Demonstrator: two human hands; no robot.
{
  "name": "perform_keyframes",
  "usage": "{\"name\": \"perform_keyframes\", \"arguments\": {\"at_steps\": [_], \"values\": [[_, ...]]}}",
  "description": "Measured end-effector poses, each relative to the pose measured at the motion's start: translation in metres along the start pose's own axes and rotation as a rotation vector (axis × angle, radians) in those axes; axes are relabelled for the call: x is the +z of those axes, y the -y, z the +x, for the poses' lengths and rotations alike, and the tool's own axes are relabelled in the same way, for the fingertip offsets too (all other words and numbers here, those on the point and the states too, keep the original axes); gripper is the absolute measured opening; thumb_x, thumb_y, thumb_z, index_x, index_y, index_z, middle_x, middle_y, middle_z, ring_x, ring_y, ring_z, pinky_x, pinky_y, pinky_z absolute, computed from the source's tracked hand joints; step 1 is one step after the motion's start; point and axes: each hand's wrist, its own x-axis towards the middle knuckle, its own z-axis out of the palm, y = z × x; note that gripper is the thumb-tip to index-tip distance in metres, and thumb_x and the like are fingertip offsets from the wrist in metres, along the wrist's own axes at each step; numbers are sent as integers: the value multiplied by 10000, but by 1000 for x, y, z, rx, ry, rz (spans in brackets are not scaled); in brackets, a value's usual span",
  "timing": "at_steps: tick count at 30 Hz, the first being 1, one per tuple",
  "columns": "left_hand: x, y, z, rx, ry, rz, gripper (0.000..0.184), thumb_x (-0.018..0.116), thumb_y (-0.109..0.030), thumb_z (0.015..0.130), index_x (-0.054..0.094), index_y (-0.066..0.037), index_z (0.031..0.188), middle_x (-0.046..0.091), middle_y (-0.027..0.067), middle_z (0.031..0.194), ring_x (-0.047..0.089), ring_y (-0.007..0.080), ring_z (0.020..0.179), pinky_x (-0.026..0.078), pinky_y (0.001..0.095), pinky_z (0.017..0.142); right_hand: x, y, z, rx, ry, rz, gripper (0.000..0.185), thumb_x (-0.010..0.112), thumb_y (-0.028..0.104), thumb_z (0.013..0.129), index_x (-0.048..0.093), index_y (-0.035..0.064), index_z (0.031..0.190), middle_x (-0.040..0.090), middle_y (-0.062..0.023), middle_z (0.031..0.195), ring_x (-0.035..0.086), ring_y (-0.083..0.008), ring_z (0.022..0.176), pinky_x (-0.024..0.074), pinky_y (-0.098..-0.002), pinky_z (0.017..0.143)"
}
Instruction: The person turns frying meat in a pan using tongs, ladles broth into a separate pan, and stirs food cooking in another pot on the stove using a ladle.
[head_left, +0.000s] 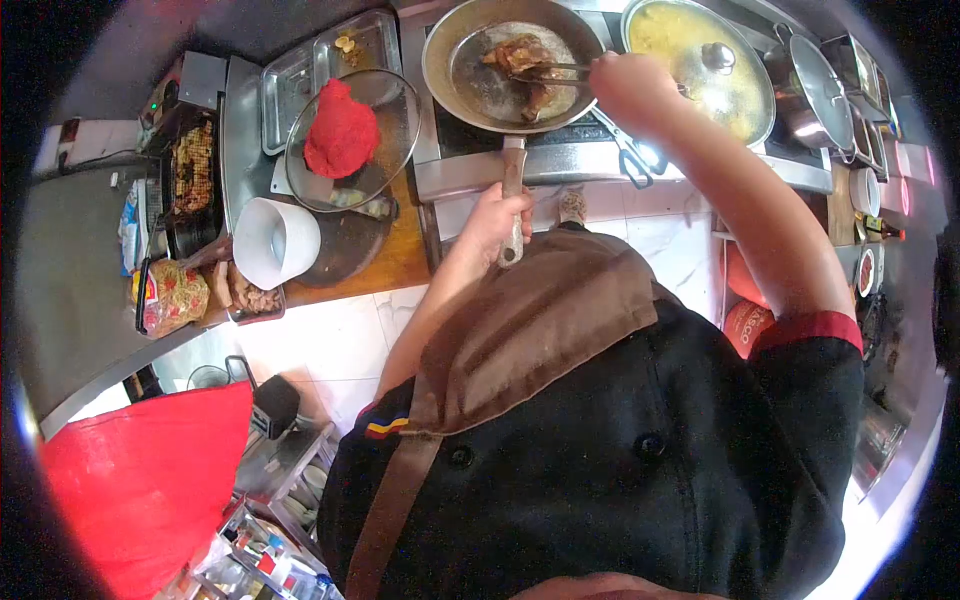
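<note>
Left hand is closed around the handle of the frying pan on the stove, right hand is wrapped around tongs whose tips meet browned meat pieces lying in that pan, a glass-lidded pan just beside.

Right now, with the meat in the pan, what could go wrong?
The right hand works tongs over the frying pan, so a splash might sting it. The left hand grips the handle; a jerk could spill the meat. The scissors at the stove's front edge might get knocked off.
</note>
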Motion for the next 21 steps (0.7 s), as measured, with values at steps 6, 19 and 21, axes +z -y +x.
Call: {"name": "perform_keyframes", "arguments": {"at_steps": [6, 19, 21], "values": [[-2, 1, 4, 7, 9, -15, 160, 590, -128, 819, 464, -85, 909, 493, 16, 635, 496, 127, 466, 418, 285, 393, -31, -21, -11, 143, 24, 194, 168, 532, 113, 764, 663, 22, 815, 648, -176, 818, 652, -326, 742, 528, -414, 621], [-6, -3, 2, -28, 33, -33, 215, 584, -176, 824, 464, -71, 967, 515, 43, 668, 555, 159, 571, 474, 292, 497, -32, -11, -7, 302, 233, 435, 205, 509, 105, 760, 670, 16, 849, 647, -203, 893, 641, -348, 841, 520, -445, 721], [-7, -9, -6, -37, 44, -55, 216, 587, -201, 831, 492, -60, 965, 543, 57, 692, 564, 169, 591, 475, 299, 516, -10, -11, -10, 281, 176, 460, 203, 508, 105, 759, 668, 16, 846, 647, -201, 890, 641, -350, 833, 520, -444, 719]]}}
